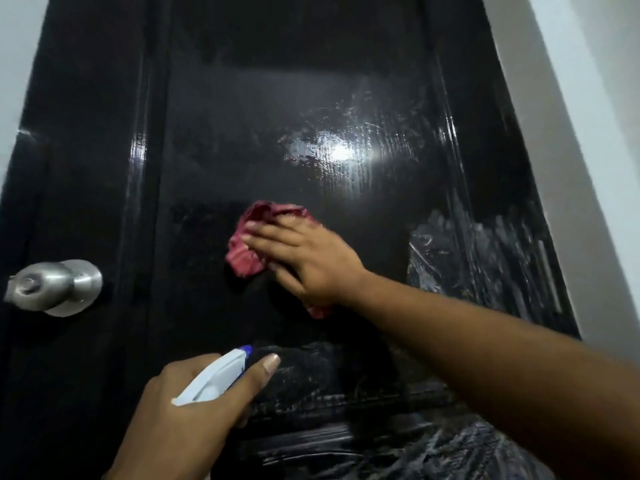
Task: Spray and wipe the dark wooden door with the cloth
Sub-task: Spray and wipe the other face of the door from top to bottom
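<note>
Our right grip (308, 261), fingers flat, presses the cloth (247, 252) to the door (86, 168); our left grip (187, 410) clasps the bottle (216, 377). We should wipe up into the streaks (332, 147) above.

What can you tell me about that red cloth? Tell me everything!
The cloth is dark pinkish red, soft-looking and crumpled into a bunch. The right hand presses it against the door's middle panel, with straight fingers spread over it. Folds stick out left of and above the fingers, and one corner peeks out below the hand.

1 door (311, 81), 1 cloth (244, 258), 1 bottle (218, 375)
</note>
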